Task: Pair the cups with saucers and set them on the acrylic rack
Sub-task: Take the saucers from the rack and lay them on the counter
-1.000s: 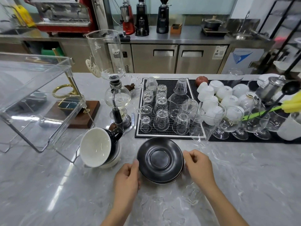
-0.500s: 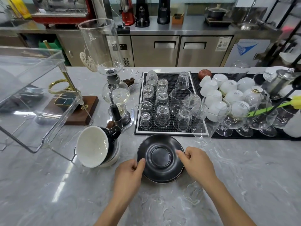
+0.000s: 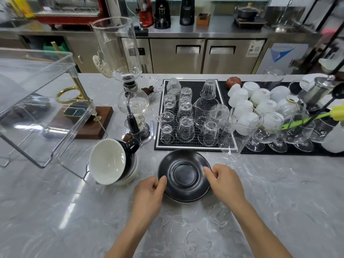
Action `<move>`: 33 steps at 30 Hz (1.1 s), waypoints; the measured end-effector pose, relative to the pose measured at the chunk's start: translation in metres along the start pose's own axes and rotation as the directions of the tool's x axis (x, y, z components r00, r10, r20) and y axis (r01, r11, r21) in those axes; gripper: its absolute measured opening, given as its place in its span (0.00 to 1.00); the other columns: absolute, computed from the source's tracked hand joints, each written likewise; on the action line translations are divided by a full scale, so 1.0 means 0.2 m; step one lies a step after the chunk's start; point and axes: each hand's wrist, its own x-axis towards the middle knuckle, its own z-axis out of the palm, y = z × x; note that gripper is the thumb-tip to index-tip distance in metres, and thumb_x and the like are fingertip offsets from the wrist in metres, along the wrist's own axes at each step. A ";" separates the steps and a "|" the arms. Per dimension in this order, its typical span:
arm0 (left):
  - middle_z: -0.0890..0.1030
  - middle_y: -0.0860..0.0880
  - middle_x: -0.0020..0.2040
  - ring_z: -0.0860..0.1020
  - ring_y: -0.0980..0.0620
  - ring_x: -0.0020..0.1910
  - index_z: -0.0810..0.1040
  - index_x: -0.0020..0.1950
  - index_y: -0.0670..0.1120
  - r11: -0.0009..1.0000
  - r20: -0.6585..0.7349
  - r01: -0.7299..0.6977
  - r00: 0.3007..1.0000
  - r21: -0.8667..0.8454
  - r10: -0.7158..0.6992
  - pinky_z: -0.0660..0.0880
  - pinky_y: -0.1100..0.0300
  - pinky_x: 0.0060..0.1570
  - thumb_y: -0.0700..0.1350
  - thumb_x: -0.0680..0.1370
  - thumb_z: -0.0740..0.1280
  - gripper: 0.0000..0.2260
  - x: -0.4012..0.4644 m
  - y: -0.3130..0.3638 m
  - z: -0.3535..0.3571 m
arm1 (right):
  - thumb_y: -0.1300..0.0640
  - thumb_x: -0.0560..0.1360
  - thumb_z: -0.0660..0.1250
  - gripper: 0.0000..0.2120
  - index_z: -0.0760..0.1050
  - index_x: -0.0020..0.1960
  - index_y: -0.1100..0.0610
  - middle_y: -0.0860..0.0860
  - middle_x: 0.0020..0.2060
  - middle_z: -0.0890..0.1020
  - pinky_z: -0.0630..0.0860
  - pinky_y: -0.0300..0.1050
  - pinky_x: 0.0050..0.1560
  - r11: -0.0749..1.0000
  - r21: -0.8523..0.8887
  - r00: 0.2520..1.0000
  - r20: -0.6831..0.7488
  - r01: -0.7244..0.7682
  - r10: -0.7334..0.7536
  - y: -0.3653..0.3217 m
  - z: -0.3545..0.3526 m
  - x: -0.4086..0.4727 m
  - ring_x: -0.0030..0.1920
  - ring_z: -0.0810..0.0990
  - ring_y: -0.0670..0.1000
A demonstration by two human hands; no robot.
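Saucers [image 3: 184, 175]: black stack on the gray counter [image 3: 55, 211], same spot as before.
Left hand [image 3: 149, 194]: thumb now pinches the near-left rim; earlier it only touched the edge.
Right hand [image 3: 223, 181]: fingers curled, now pinching the right rim.
Cup [image 3: 109, 162]: tipped, left of the saucers, unmoved.

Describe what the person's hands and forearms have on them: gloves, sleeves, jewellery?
Nothing worn that shows: the left hand and right hand are bare, without gloves, rings or watch. Both forearms are uncovered down to the frame's bottom edge, with no sleeve in view.
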 end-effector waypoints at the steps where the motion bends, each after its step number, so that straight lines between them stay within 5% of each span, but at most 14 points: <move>1: 0.65 0.51 0.25 0.63 0.55 0.27 0.64 0.29 0.46 1.000 -0.003 -0.003 1.000 -0.008 0.003 0.62 0.56 0.31 0.47 0.80 0.69 0.23 -0.01 0.00 0.00 | 0.48 0.78 0.65 0.25 0.59 0.28 0.53 0.48 0.22 0.64 0.60 0.45 0.28 1.000 0.003 1.000 -0.005 -0.001 0.001 0.00 0.00 0.00 0.26 0.64 0.48; 16: 0.65 0.55 0.24 0.63 0.56 0.27 0.63 0.29 0.49 0.994 -0.071 -0.082 0.994 -0.073 0.077 0.62 0.63 0.29 0.43 0.79 0.70 0.23 -0.13 0.03 -0.09 | 0.50 0.78 0.68 0.26 0.57 0.27 0.51 0.48 0.21 0.63 0.61 0.45 0.29 0.983 0.177 0.992 -0.121 0.048 -0.027 -0.03 -0.01 -0.20 0.25 0.62 0.46; 20: 0.64 0.55 0.24 0.63 0.57 0.26 0.63 0.28 0.48 0.991 -0.065 -0.082 0.995 -0.103 0.076 0.61 0.64 0.28 0.43 0.79 0.70 0.23 -0.21 0.01 -0.15 | 0.50 0.78 0.67 0.26 0.58 0.26 0.51 0.44 0.23 0.71 0.61 0.43 0.29 0.974 0.209 0.992 -0.109 0.086 -0.065 -0.05 -0.01 -0.28 0.27 0.68 0.45; 33: 0.64 0.52 0.26 0.64 0.56 0.28 0.65 0.30 0.38 0.995 -0.048 -0.023 0.999 -0.093 0.019 0.61 0.58 0.31 0.43 0.79 0.71 0.22 -0.41 -0.15 -0.37 | 0.48 0.77 0.67 0.26 0.57 0.27 0.49 0.46 0.22 0.66 0.61 0.43 0.29 0.959 0.250 0.991 -0.005 0.133 -0.136 -0.14 0.09 -0.54 0.26 0.64 0.46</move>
